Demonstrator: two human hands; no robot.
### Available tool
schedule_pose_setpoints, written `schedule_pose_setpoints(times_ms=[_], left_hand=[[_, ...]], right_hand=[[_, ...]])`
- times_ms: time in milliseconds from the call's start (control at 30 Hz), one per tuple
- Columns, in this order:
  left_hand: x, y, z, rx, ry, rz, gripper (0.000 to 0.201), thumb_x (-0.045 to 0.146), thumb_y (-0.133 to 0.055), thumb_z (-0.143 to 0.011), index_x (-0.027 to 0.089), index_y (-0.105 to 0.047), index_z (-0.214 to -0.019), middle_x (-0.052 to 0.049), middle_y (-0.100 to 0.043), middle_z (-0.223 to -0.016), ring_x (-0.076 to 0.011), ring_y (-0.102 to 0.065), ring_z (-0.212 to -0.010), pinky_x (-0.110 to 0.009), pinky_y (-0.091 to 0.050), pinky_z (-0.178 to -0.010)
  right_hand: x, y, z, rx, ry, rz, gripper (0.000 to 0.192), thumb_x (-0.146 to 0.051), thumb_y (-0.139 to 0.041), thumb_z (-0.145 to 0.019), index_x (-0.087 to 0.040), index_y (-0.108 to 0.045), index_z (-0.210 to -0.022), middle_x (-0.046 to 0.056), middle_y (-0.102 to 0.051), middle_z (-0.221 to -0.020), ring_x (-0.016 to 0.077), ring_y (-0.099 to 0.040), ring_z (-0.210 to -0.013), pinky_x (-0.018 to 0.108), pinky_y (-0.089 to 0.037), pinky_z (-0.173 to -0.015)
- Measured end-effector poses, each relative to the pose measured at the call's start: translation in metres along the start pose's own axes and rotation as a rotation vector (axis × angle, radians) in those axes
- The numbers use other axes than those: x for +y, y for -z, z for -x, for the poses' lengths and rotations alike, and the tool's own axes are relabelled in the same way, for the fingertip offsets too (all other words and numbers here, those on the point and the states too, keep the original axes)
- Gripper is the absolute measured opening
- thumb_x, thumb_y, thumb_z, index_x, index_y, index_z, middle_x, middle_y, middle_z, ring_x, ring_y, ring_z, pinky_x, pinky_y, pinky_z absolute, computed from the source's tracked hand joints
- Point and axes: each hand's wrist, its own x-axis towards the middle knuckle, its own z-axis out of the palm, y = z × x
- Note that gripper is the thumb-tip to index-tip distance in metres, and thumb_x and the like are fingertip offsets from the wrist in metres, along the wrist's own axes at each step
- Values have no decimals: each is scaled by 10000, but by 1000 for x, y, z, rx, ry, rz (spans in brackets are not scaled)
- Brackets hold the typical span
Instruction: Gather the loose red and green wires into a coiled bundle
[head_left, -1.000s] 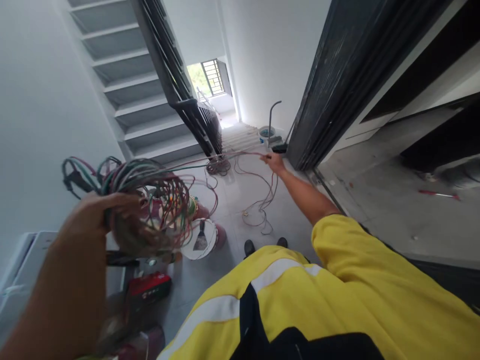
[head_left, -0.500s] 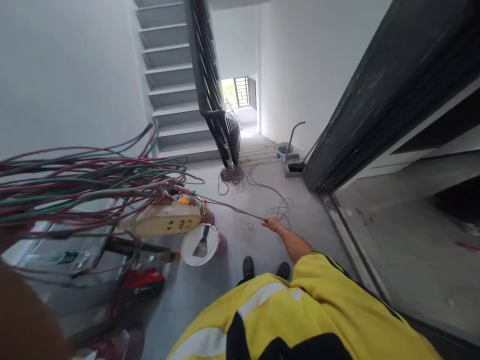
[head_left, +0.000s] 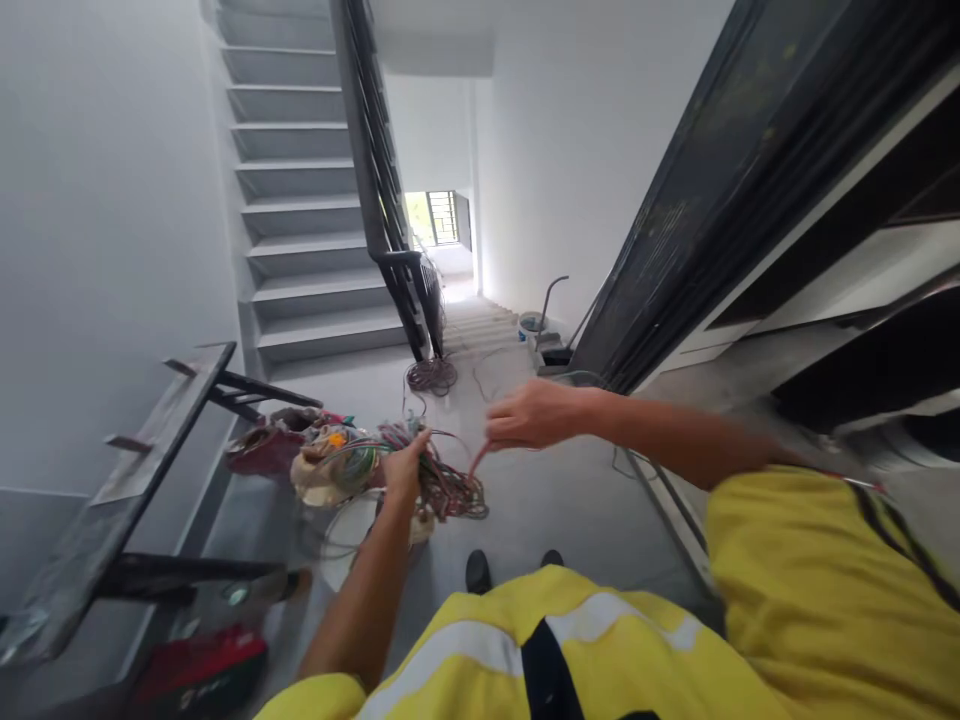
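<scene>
My left hand (head_left: pixel 405 466) is closed around a looped bundle of thin red, green and grey electrical cable (head_left: pixel 454 490) in front of my body. Loops hang out on the right side of that fist. Just right of the bundle, my right hand (head_left: pixel 531 414) is closed on a reddish stretch of the cable (head_left: pixel 478 458), its fingers smeared by motion. A loose end (head_left: pixel 589 376) trails behind the right hand over the floor. Below the left hand stands a white-topped bucket (head_left: pixel 346 535), partly covered by my forearm.
A dark bench frame (head_left: pixel 161 460) stands at left, with bags (head_left: pixel 266 450) beside it and a red toolbox (head_left: pixel 201 665) below. A cable coil (head_left: pixel 432 376) lies by the railing post (head_left: pixel 414 310). Stairs go up and down ahead; a dustpan (head_left: pixel 553 356) sits near the door frame.
My left hand has brought the cable bundle from the far left down to the middle. The right hand has risen from low over the floor towards the bundle, still with cable.
</scene>
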Motion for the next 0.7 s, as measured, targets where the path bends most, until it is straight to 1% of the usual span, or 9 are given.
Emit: schedule_pose_setpoints(times_ms=[67, 133, 233, 300, 367, 467, 600, 667, 700], left_hand=[[-2, -19, 12, -252, 84, 74, 621, 682, -851, -514, 136, -653, -735, -15, -551, -581, -157, -514, -534, -277, -390, -475], [0, -31, 21, -440, 109, 209, 815, 888, -731, -479, 141, -671, -798, -38, -607, -645, -146, -519, -537, -266, -404, -476], [6, -38, 24, -697, 136, 403, 985, 1013, -611, -352, 145, -675, -814, -20, -572, -611, -129, -483, -514, -247, -394, -456], [14, -37, 21, -804, 131, 434, 893, 921, -747, -348, 140, -668, -773, 20, -478, -541, -107, -424, -492, -221, -343, -439], [25, -33, 17, -836, 96, 417, 654, 668, -917, -432, 139, -620, -675, 50, -396, -513, -74, -356, -489, -198, -309, -459], [47, -19, 13, -853, 72, 344, 465, 345, -915, -498, 155, -494, -542, 64, -321, -495, -51, -281, -485, -201, -285, -487], [81, 23, 24, -856, 81, 170, 372, 317, -830, -508, 177, -486, -524, 51, -287, -467, -70, -243, -469, -242, -260, -472], [103, 54, 35, -768, 60, 135, 369, 333, -798, -521, 194, -456, -507, 38, -272, -460, -84, -235, -475, -263, -304, -481], [115, 71, 41, -680, 39, 141, 370, 340, -783, -522, 201, -440, -507, 34, -258, -465, -91, -233, -484, -275, -340, -495]], right_hand=[[9, 5, -67, -70, 48, 70, 389, -442, -362, -1069, -193, -650, -988, 47, -645, -930, 107, -541, -754, 246, -297, -628], [30, -7, -116, -124, -7, 101, 350, -442, -415, -1053, -197, -663, -1017, 61, -655, -1005, 117, -550, -803, 253, -289, -627], [73, -35, -144, -153, -163, 12, 296, -439, -535, -1004, -186, -687, -1023, 64, -667, -1036, 128, -549, -839, 246, -285, -634], [99, -55, -141, -152, -283, -126, 285, -428, -615, -958, -154, -696, -957, 52, -668, -958, 123, -532, -811, 233, -287, -642], [117, -75, -130, -136, -411, -301, 289, -411, -661, -921, -127, -688, -876, 27, -639, -837, 108, -499, -754, 221, -291, -641], [128, -107, -116, -31, -523, -634, 292, -397, -694, -865, -112, -656, -818, -18, -568, -733, 88, -455, -702, 199, -315, -642], [127, -152, -111, 168, -553, -959, 297, -368, -763, -739, -117, -647, -847, -41, -565, -752, 81, -466, -716, 182, -354, -670], [123, -178, -110, 174, -615, -993, 252, -306, -759, -725, -116, -656, -856, -45, -567, -730, 80, -478, -700, 179, -356, -663], [119, -192, -108, 152, -654, -993, 210, -267, -738, -738, -113, -662, -858, -42, -569, -714, 80, -486, -688, 177, -357, -656]])
